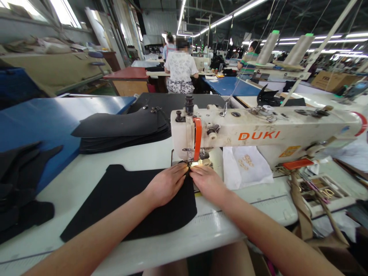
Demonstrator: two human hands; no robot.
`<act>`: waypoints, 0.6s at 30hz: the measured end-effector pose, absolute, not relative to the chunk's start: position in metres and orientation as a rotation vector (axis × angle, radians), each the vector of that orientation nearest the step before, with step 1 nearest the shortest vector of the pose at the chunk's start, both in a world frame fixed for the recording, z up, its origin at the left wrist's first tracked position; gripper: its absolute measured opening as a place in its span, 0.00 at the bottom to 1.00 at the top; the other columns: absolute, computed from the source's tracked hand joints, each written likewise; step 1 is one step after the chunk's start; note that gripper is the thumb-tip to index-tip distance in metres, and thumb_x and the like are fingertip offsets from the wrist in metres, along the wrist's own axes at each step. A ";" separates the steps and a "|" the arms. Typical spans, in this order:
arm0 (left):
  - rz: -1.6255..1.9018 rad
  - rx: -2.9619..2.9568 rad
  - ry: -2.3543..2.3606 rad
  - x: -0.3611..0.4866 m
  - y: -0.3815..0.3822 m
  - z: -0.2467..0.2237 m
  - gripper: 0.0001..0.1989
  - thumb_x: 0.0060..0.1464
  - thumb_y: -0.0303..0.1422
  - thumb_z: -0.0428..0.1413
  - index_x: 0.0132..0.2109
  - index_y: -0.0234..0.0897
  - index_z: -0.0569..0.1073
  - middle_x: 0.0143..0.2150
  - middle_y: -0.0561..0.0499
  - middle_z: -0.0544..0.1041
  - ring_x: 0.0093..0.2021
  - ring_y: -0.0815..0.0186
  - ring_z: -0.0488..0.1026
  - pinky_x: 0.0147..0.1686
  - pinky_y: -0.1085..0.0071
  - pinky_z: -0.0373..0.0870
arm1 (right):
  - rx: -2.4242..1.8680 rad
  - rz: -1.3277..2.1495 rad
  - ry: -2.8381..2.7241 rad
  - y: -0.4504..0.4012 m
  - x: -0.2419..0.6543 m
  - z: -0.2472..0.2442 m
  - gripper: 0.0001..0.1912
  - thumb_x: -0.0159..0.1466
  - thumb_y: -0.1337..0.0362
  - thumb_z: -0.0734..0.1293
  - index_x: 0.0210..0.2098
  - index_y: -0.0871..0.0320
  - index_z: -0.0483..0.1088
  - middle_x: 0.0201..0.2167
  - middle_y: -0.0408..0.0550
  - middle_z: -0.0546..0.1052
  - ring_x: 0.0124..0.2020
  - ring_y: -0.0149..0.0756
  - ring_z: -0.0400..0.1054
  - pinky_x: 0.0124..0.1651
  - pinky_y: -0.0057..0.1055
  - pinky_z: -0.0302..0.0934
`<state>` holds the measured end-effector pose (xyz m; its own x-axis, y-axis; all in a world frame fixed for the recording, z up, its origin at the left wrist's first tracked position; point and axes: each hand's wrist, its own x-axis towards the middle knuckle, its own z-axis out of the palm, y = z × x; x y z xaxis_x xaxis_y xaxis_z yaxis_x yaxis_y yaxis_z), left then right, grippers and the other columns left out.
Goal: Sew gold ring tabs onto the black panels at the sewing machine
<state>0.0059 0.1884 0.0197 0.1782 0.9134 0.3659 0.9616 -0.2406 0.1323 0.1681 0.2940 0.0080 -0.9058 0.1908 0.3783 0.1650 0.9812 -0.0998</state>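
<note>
A flat black fabric piece point(138, 199) lies on the sewing machine's bed, its upper right edge at the needle area. My left hand point(166, 184) rests over this piece with its fingers closed together, gripping the edge just left of the presser foot. On the other side, my right hand point(209, 182) has its fingertips pinched at the same edge, close to my left fingertips. The white sewing machine point(258, 130) stands over both hands, its lamp lighting the spot. My fingers hide the needle tip and the fabric's edge there.
A stack of black panels point(120, 126) with metal rings sits behind left. More black pieces point(23, 188) lie at far left. Right of the needle is a white cloth point(247, 168) with small gold rings; beyond it, a parts tray point(324, 195). A co-worker point(181, 69) sits ahead.
</note>
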 end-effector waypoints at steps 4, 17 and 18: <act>-0.551 -2.320 -1.867 0.006 0.188 0.021 0.17 0.63 0.30 0.43 0.52 0.28 0.70 0.53 0.40 0.75 0.55 0.60 0.70 0.56 0.62 0.68 | -0.219 0.087 -2.657 0.293 0.173 0.007 0.06 0.63 0.72 0.63 0.38 0.61 0.73 0.42 0.52 0.77 0.44 0.40 0.70 0.50 0.36 0.62; -0.555 -2.311 -1.845 0.004 0.190 0.019 0.18 0.63 0.30 0.41 0.52 0.30 0.71 0.53 0.41 0.75 0.55 0.61 0.70 0.56 0.62 0.68 | -0.112 0.154 -2.689 0.293 0.174 0.012 0.06 0.64 0.72 0.63 0.36 0.61 0.73 0.39 0.49 0.78 0.44 0.36 0.70 0.51 0.31 0.61; -0.551 -2.311 -1.855 0.004 0.190 0.018 0.19 0.63 0.31 0.40 0.52 0.30 0.71 0.53 0.41 0.75 0.55 0.61 0.70 0.56 0.62 0.68 | -0.110 0.150 -2.686 0.293 0.174 0.012 0.06 0.64 0.72 0.63 0.36 0.61 0.73 0.40 0.49 0.78 0.44 0.36 0.70 0.52 0.31 0.61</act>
<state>0.0039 0.1901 0.0185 0.1793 0.9165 0.3575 0.9630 -0.2378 0.1266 0.1735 0.2931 0.0117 -0.8978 0.1015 0.4285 0.0531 0.9909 -0.1235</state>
